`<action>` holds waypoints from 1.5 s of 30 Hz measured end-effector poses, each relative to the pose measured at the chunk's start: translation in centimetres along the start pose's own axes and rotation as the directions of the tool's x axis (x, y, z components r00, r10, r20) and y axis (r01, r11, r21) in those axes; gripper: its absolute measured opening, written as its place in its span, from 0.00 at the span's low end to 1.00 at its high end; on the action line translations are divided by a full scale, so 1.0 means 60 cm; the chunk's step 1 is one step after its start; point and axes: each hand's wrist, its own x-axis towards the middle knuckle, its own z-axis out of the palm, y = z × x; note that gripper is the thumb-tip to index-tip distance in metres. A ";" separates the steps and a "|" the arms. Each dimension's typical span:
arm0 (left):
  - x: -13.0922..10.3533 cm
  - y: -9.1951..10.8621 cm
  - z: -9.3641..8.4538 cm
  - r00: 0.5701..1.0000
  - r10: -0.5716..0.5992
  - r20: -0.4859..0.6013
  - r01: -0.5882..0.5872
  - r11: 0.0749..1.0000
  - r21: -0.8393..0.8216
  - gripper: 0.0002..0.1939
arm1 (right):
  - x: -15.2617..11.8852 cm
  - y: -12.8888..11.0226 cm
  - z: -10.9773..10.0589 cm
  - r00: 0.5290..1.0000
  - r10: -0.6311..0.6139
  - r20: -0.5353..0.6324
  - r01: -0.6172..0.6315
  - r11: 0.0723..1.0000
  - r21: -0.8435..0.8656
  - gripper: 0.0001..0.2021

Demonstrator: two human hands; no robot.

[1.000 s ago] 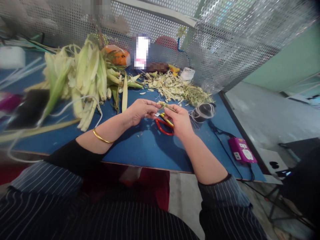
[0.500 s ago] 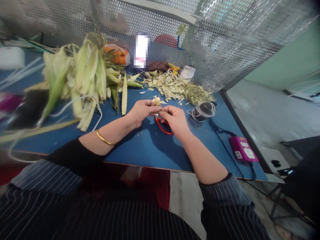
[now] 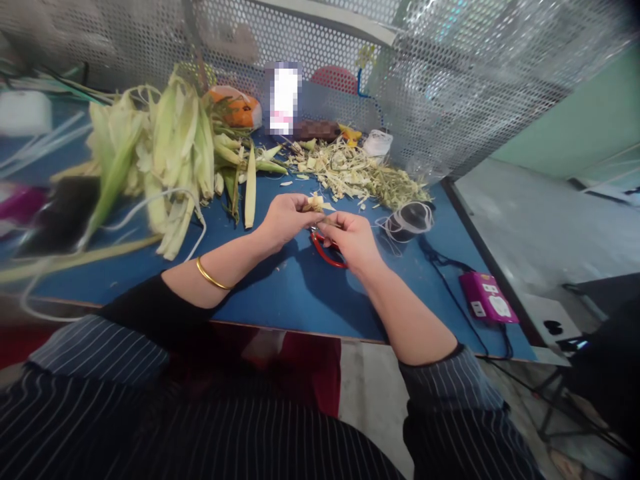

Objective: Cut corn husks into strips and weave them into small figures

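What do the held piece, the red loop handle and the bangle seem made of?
Held piece: probably dried plant matter, perhaps husk; matte, pale straw-coloured and ragged.
Red loop handle: likely plastic or coated metal, judging by its smooth, even colour and slight sheen.
Bangle: seemingly polished metal, gold-coloured with bright highlights; solid or plated, I can't tell.
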 end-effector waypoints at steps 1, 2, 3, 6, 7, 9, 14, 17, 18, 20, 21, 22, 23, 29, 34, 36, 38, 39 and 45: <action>0.000 0.000 -0.001 0.999 -0.033 -0.006 0.033 0.999 -0.004 0.04 | 0.000 0.001 0.000 1.000 0.004 0.020 -0.004 1.000 0.001 0.08; 0.000 0.001 -0.002 0.997 -0.072 -0.003 0.071 0.997 -0.020 0.05 | 0.000 0.002 0.000 1.000 0.006 0.031 -0.006 1.000 0.006 0.08; 0.000 0.002 -0.003 0.993 -0.116 0.007 0.116 0.992 -0.045 0.05 | 0.000 0.003 0.001 0.999 0.004 0.034 -0.004 1.000 0.007 0.08; 0.002 0.007 -0.009 0.971 -0.231 0.054 0.236 0.964 -0.121 0.08 | 0.000 0.003 0.001 0.999 -0.036 0.006 0.036 0.999 -0.031 0.08; 0.002 0.008 -0.011 0.966 -0.252 0.062 0.258 0.956 -0.137 0.09 | -0.001 0.002 0.001 0.999 -0.054 -0.005 0.053 0.997 -0.055 0.08; 0.003 0.010 -0.014 0.963 -0.262 0.063 0.268 0.952 -0.145 0.10 | -0.002 -0.002 -0.001 0.996 -0.088 -0.028 0.085 0.991 -0.104 0.07; 0.006 0.011 -0.017 0.965 -0.252 0.075 0.259 0.959 -0.115 0.10 | -0.001 -0.006 -0.008 0.984 -0.159 -0.077 0.139 0.965 -0.224 0.07; 0.007 0.012 -0.017 0.968 -0.246 0.052 0.250 0.965 -0.085 0.09 | 0.002 -0.003 -0.010 0.985 -0.162 -0.063 0.143 0.962 -0.231 0.09; 0.007 0.012 -0.017 0.970 -0.240 0.042 0.243 0.967 -0.078 0.08 | 0.002 -0.002 -0.010 0.986 -0.156 -0.053 0.140 0.964 -0.226 0.10; 0.008 0.011 -0.017 0.976 -0.216 0.036 0.218 0.974 -0.064 0.09 | 0.003 -0.001 -0.009 0.990 -0.138 -0.036 0.127 0.966 -0.226 0.10; 0.009 0.010 -0.018 0.978 -0.204 0.037 0.206 0.977 -0.055 0.09 | 0.003 -0.001 -0.009 0.991 -0.126 -0.032 0.116 0.966 -0.230 0.09; 0.009 0.009 -0.018 0.980 -0.194 0.041 0.196 0.980 -0.047 0.10 | 0.003 -0.001 -0.008 0.993 -0.115 -0.029 0.105 0.967 -0.234 0.08; 0.010 0.008 -0.018 0.981 -0.188 0.044 0.190 0.981 -0.038 0.10 | 0.003 0.000 -0.008 0.994 -0.108 -0.028 0.099 0.967 -0.234 0.07; 0.013 0.007 -0.022 0.977 -0.182 0.115 0.182 0.983 0.007 0.09 | 0.006 0.006 -0.013 0.966 -0.252 -0.057 0.209 0.891 -0.403 0.07; 0.012 0.006 -0.022 0.988 -0.150 0.033 0.149 0.988 0.028 0.08 | 0.013 0.014 -0.018 0.961 -0.271 -0.063 0.221 0.881 -0.419 0.07; 0.011 0.004 -0.021 0.995 -0.099 0.004 0.099 0.994 0.042 0.09 | 0.016 0.015 -0.019 0.968 -0.241 -0.074 0.203 0.918 -0.340 0.09; 0.008 0.000 -0.018 0.998 -0.056 0.022 0.055 0.995 0.080 0.10 | 0.019 0.015 -0.021 0.963 -0.245 -0.115 0.207 0.941 -0.269 0.10; 0.006 -0.001 -0.017 0.998 -0.045 0.043 0.040 0.993 0.111 0.10 | 0.020 0.015 -0.021 0.962 -0.243 -0.122 0.210 0.949 -0.234 0.12; -0.001 -0.001 -0.013 0.987 -0.037 0.156 -0.011 0.955 0.297 0.06 | 0.015 0.007 -0.018 0.991 -0.135 0.012 0.135 0.987 -0.089 0.10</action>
